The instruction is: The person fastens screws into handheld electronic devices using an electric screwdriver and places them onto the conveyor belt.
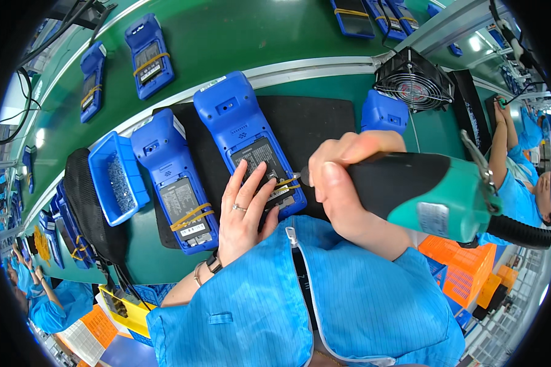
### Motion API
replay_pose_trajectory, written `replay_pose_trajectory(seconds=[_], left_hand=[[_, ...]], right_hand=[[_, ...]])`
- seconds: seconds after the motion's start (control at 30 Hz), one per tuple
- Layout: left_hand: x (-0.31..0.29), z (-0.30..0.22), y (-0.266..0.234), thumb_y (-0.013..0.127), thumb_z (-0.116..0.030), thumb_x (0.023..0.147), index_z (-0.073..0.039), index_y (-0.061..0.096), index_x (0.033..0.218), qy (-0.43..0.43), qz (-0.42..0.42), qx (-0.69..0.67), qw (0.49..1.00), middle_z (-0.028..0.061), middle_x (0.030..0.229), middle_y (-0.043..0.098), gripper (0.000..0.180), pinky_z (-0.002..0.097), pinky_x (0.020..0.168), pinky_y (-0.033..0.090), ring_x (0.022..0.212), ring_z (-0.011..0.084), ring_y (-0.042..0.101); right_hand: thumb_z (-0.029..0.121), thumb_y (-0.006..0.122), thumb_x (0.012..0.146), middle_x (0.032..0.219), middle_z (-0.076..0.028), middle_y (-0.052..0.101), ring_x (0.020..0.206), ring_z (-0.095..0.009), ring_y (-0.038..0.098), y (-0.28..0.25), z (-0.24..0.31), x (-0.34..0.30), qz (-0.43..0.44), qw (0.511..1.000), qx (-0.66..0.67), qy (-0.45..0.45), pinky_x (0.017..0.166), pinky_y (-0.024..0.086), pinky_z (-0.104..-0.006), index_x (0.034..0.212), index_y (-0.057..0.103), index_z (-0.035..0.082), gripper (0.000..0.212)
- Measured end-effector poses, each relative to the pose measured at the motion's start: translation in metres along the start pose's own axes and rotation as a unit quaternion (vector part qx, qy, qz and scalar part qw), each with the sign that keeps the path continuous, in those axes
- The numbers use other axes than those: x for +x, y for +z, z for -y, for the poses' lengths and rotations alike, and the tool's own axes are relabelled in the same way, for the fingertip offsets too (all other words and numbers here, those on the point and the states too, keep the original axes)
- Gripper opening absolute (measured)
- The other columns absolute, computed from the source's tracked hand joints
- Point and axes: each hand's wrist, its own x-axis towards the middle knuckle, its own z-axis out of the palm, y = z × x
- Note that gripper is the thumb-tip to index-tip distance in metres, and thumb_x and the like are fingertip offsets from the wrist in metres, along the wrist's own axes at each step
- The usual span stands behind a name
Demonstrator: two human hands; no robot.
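Observation:
My right hand [344, 177] is wrapped round a green and black electric screwdriver [431, 189], whose bit points left at the lower right edge of a blue handheld terminal [228, 113]. The terminal lies back side up on a black mat [324, 119], its dark battery [257, 159] exposed. A yellow rubber band crosses its lower part, beside the bit. My left hand [242, 211] rests on the battery and lower end with fingers stretched out and apart. Just left lies a second blue terminal [165, 153] with a rubber band round it. Whether the bit sits in a screw is too small to tell.
A blue bin [117, 183] of small screws stands at left, beside a black mesh bag [92, 208]. A fan [414, 82] and another blue terminal [384, 112] are at the back right. More banded terminals [148, 58] lie on the green surface beyond the rail. Other people work at both sides.

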Motion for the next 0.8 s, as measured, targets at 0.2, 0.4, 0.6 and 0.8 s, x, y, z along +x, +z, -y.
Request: replay_pose_trajectory(seconds=[0.2, 0.4, 0.6, 0.8], left_hand=[[0.001, -0.003, -0.001, 0.070, 0.002, 0.072, -0.001, 0.059, 0.120, 0.001, -0.004, 0.007, 1.000, 0.0151, 0.140, 0.048, 0.049, 0.0505, 0.108, 0.036, 0.135, 0.0397, 0.037], [0.001, -0.002, -0.001, 0.071, 0.003, 0.071, -0.002, 0.060, 0.120, 0.003, -0.008, 0.011, 1.000, 0.0145, 0.139, 0.049, 0.051, 0.0497, 0.107, 0.037, 0.135, 0.0391, 0.038], [0.001, -0.004, 0.000, 0.071, 0.003, 0.073, -0.003, 0.060, 0.120, -0.005, -0.007, 0.013, 1.000, 0.0140, 0.140, 0.049, 0.049, 0.0494, 0.107, 0.037, 0.136, 0.0383, 0.037], [0.000, -0.003, 0.000, 0.071, 0.002, 0.073, -0.003, 0.060, 0.121, -0.008, -0.004, 0.014, 1.000, 0.0140, 0.140, 0.048, 0.049, 0.0497, 0.108, 0.036, 0.136, 0.0384, 0.036]], right_hand=[[-0.007, 0.051, 0.088, 0.068, -0.003, 0.050, 0.054, -0.013, 0.049, -0.005, 0.002, -0.014, -0.040, 0.995, 0.087, -0.015, 0.057, 0.045, -0.0306, 0.116, 0.040, 0.007, 0.033], [-0.010, 0.049, 0.086, 0.072, -0.004, 0.052, 0.056, -0.012, 0.050, -0.012, 0.006, -0.030, -0.011, 0.997, 0.080, 0.012, 0.058, 0.045, -0.0307, 0.116, 0.040, 0.008, 0.036], [-0.008, 0.051, 0.088, 0.073, -0.004, 0.052, 0.057, -0.013, 0.051, -0.012, 0.003, -0.036, -0.003, 0.998, 0.058, 0.030, 0.058, 0.045, -0.0311, 0.115, 0.040, 0.009, 0.034], [-0.006, 0.052, 0.088, 0.073, -0.003, 0.052, 0.058, -0.012, 0.051, -0.012, -0.001, -0.037, -0.004, 0.994, 0.106, 0.024, 0.058, 0.045, -0.0302, 0.116, 0.038, 0.009, 0.034]])
